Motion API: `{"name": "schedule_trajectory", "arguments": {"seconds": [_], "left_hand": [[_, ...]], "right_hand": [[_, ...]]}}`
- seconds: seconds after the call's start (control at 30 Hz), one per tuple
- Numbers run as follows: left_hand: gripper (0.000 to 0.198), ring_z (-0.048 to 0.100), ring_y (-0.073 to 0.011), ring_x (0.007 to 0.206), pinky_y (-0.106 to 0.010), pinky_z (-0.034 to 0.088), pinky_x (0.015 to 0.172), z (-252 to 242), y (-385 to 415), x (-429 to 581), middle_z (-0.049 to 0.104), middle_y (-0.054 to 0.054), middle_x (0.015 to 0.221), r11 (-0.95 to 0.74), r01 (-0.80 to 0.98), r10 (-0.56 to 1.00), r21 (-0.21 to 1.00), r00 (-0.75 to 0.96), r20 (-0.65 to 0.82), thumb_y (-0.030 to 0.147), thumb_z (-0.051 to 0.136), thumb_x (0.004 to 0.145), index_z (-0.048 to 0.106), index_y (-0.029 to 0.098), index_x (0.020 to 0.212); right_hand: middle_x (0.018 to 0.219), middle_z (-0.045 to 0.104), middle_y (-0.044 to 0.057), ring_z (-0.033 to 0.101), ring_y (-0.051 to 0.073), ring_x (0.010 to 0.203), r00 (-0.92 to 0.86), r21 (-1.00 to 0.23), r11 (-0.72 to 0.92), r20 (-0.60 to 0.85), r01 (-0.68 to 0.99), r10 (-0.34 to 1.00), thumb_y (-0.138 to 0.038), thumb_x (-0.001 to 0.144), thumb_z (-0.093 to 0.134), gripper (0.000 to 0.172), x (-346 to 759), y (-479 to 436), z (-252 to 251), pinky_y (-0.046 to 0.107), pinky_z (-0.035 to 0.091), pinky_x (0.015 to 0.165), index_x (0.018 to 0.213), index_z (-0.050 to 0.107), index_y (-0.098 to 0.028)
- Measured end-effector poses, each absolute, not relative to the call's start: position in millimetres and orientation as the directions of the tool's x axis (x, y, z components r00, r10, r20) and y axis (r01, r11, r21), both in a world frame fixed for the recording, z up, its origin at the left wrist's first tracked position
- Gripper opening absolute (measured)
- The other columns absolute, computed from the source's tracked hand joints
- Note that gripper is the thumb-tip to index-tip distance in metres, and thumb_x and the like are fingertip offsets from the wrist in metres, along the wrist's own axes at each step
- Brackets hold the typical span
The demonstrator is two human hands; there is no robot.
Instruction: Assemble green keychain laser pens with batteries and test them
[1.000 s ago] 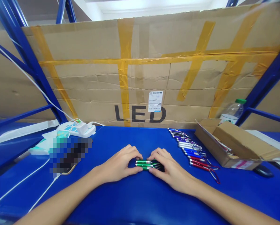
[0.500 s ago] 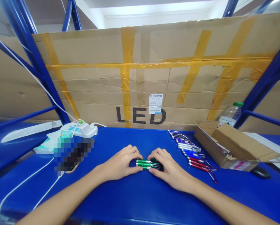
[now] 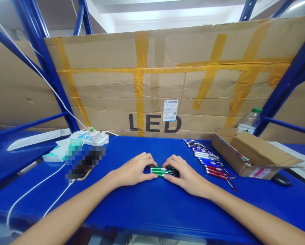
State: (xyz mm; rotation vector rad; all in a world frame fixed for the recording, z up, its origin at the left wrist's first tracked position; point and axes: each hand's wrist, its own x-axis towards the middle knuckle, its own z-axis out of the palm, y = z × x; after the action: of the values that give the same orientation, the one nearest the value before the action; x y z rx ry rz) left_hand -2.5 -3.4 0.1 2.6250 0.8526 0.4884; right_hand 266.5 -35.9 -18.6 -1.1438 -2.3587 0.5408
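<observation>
The view has shifted, showing more beneath the blue table (image 3: 142, 207).

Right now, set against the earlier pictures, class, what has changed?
Only the view has shifted slightly, showing more of the front of the table. Nothing was visibly taken up or let go. The left hand and right hand stay at the green tubes; the row of coloured tubes and the open box stay put.

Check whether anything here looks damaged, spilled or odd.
Nothing looks spilled, but the brown cardboard panel at the back is creased and crossed by yellow tape, so it looks worn. The dark flat object at left is oddly masked by square pixels. The green metal tubes between left hand and right hand lie side by side.
</observation>
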Motion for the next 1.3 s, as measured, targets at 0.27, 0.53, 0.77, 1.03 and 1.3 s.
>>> {"name": "schedule_trajectory", "arguments": {"seconds": [0.27,0.53,0.77,1.03,1.3], "left_hand": [[0.025,0.059,-0.0255,0.106,-0.039,0.048,0.096,6,-6,-1,0.068,-0.006,0.111,-0.765,0.527,0.619,0.371,0.760,0.197,0.041,0.071,0.103,0.072,0.021,0.117],[0.034,0.060,-0.0264,0.108,-0.041,0.048,0.099,2,-3,-4,0.069,-0.007,0.116,-0.774,0.512,0.612,0.374,0.757,0.229,0.047,0.073,0.101,0.069,0.022,0.124],[0.030,0.059,-0.0250,0.109,-0.039,0.047,0.099,5,-5,-4,0.066,-0.005,0.118,-0.777,0.496,0.604,0.387,0.759,0.241,0.045,0.074,0.100,0.065,0.023,0.118],[0.022,0.057,-0.0242,0.107,-0.037,0.046,0.096,6,-11,0,0.064,-0.004,0.111,-0.800,0.470,0.572,0.372,0.785,0.237,0.040,0.076,0.099,0.069,0.022,0.108],[0.019,0.056,-0.0236,0.100,-0.037,0.045,0.092,5,-14,3,0.065,-0.004,0.104,-0.827,0.461,0.542,0.323,0.807,0.235,0.040,0.076,0.100,0.072,0.021,0.104]], "right_hand": [[0.124,0.064,0.008,0.058,0.029,0.118,-0.560,-0.502,0.587,0.225,0.635,0.797,-0.038,0.107,0.064,0.016,266,-35,-16,0.051,0.046,0.106,0.118,0.066,-0.027],[0.126,0.064,0.008,0.056,0.029,0.116,-0.560,-0.475,0.605,0.252,0.639,0.789,-0.041,0.102,0.071,0.026,273,-33,-14,0.048,0.046,0.102,0.121,0.061,-0.027],[0.117,0.063,0.005,0.054,0.027,0.111,-0.646,-0.402,0.684,0.250,0.608,0.721,-0.037,0.106,0.067,0.013,280,-30,-11,0.045,0.043,0.101,0.114,0.065,-0.027],[0.113,0.063,0.005,0.054,0.026,0.105,-0.676,-0.350,0.712,0.241,0.609,0.696,-0.029,0.104,0.066,0.007,283,-31,-6,0.042,0.041,0.094,0.108,0.064,-0.025],[0.107,0.065,0.004,0.053,0.025,0.100,-0.696,-0.353,0.712,0.195,0.608,0.691,-0.021,0.098,0.067,0.006,284,-32,-4,0.041,0.038,0.091,0.104,0.065,-0.024]]}}
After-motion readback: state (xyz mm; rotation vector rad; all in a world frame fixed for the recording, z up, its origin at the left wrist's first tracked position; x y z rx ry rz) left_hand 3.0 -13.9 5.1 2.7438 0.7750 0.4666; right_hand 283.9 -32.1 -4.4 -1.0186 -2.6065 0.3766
